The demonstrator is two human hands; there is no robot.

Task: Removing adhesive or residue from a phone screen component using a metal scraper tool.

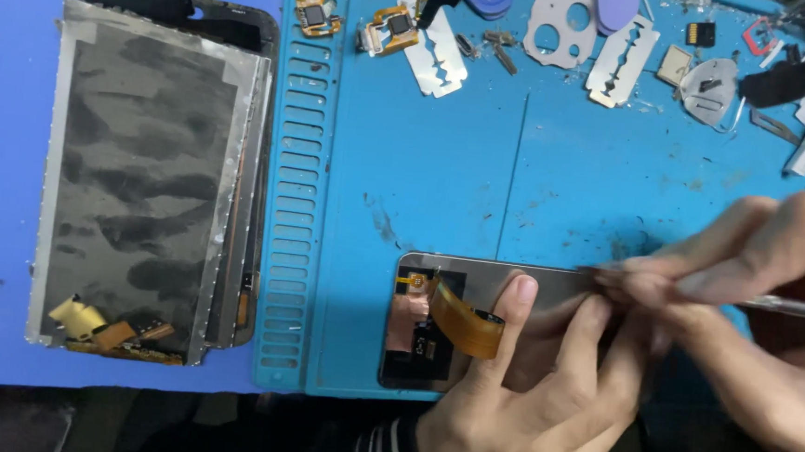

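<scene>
Left hand [522, 401] pressing phone panel [474, 277], fingers spread, right hand [754, 266] pinched on metal tool [789, 306], blue mat [481, 166]

The left hand [523, 392] is pressing down on a phone display panel [473, 286] lying at the five o'clock part of the blue work mat [442, 182], its forefinger resting beside a folded orange flex cable [464, 321]. The right hand [753, 275] is coming in from three o'clock, pinching a thin metal tool [789, 306] against the panel's top edge. At nine o'clock a stack of silvery backlight sheets [144, 192] is lying. At twelve o'clock two razor blades [439, 47] are sitting among small parts.
</scene>
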